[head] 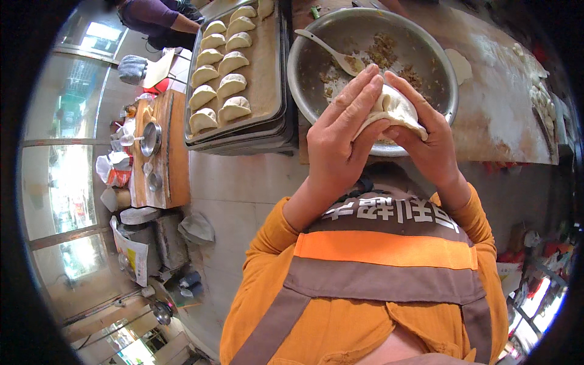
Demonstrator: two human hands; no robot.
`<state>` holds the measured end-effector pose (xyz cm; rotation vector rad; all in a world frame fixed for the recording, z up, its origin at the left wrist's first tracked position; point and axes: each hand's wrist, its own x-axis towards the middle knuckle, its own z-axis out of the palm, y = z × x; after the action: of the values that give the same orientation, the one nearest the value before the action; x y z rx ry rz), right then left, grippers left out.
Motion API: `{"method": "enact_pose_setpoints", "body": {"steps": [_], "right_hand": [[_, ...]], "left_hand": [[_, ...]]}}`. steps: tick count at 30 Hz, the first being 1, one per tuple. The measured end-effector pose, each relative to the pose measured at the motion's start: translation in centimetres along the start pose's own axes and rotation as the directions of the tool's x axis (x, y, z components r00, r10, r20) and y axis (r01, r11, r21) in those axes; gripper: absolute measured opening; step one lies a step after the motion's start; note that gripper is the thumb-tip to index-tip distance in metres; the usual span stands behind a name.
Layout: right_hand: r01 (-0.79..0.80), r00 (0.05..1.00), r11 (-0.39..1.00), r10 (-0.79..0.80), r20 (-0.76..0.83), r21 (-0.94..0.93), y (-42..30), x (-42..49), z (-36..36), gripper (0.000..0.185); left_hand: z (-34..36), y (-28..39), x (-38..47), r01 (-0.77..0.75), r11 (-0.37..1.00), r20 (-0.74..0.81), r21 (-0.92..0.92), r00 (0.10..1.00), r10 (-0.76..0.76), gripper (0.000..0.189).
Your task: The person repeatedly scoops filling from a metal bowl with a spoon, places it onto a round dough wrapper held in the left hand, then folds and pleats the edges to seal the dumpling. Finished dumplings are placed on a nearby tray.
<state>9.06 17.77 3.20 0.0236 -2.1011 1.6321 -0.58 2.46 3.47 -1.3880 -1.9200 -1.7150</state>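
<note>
Between my two hands I hold a folded dough dumpling [396, 109] over the near side of a steel mixing bowl [449, 91]. My left hand [344, 123] grips its left edge, with the fingers stretched up over it and the thumb below. My right hand [426, 123] closes on the right side, thumb tip close to the other thumb. Inside the bowl, chopped filling [382, 50] clings to the bottom and wall. A white spoon [331, 50] leans on the rim with its head in the filling. Part of the bowl is hidden behind my hands.
Left of the bowl, a stack of trays [242, 139] carries two rows of shaped dumplings [233, 85]. A flat dough wrapper [458, 66] and dough pieces [540, 98] lie on the floured board [497, 123] at right. Another person [155, 20] stands beyond the trays. A wooden table [175, 150] stands farther left.
</note>
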Motion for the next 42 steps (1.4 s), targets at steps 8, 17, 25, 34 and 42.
{"method": "enact_pose_setpoints", "body": {"steps": [8, 17, 25, 34, 42], "right_hand": [[0.065, 0.997, 0.997, -0.063, 0.035, -0.052, 0.5, -0.1, 0.0, 0.066], [0.119, 0.986, 0.978, -0.097, 0.136, -0.171, 0.9, 0.2, -1.4, 0.069], [-0.173, 0.973, 0.985, 0.166, 0.162, 0.029, 0.8, 0.3, -2.0, 0.062], [0.298, 0.954, 0.895, -0.292, 0.07, -0.333, 2.9, 2.1, 0.2, 0.034], [0.172, 0.985, 0.96, -0.168, 0.038, -0.219, 1.9, 2.0, 0.7, 0.033]], "left_hand": [[0.5, -0.7, -0.3, -0.114, 0.989, -0.045, 0.091, 0.992, 0.119, 0.035], [0.9, -0.7, -0.6, -0.074, 0.996, 0.042, -0.043, 0.996, 0.075, 0.031], [-0.2, -1.4, -0.4, 0.3, 0.816, 0.197, -0.494, 0.953, -0.231, 0.059], [2.3, -2.0, -2.5, 0.41, -0.496, 0.635, -0.765, 0.609, -0.476, 0.077], [2.4, -3.4, -2.1, 0.381, -0.488, 0.6, -0.785, 0.661, -0.45, 0.074]]}}
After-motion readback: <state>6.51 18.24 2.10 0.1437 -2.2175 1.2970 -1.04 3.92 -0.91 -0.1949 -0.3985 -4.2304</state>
